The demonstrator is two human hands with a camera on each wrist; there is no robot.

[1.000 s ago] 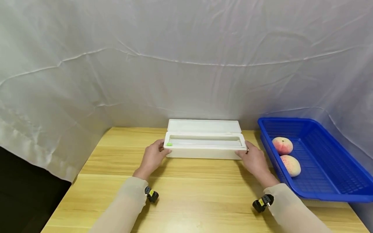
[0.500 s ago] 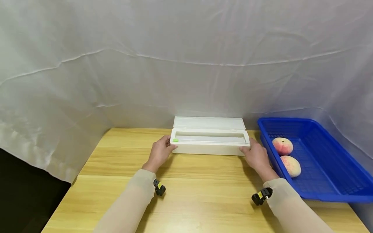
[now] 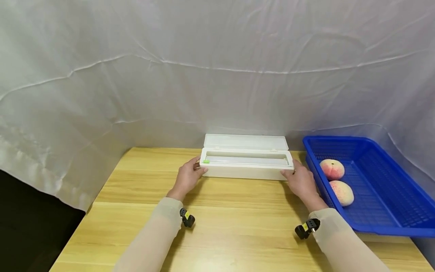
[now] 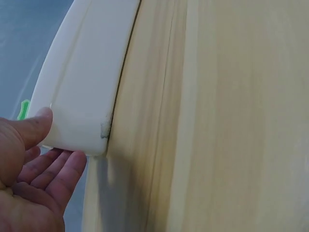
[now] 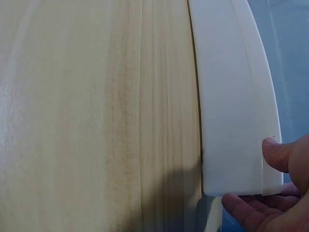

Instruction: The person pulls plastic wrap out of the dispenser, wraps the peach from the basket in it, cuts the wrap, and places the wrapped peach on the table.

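Observation:
A long white cling film dispenser (image 3: 246,172) stands on the table near the back, its lid (image 3: 245,142) raised behind it. Inside the top opening a pale roll is visible, and a small green slide cutter (image 3: 206,161) sits at the left end. My left hand (image 3: 187,175) grips the left end, its thumb at the front and its fingers against the end face. At the opposite end my right hand (image 3: 301,182) holds on the same way, as the right wrist view shows with the dispenser's white front (image 5: 231,106). Some fingertips are hidden behind the ends.
To the right stands a blue plastic basket (image 3: 377,189) with two peaches, one pinker (image 3: 332,169) and one paler (image 3: 341,193), along its left side. Behind the wooden table (image 3: 244,226) hangs a grey cloth (image 3: 217,94). The basket's wall lies close to my right hand.
Both hands have moved the dispenser to the right and farther back, mostly in the first half second. The lid stays raised. The peaches stay in the basket.

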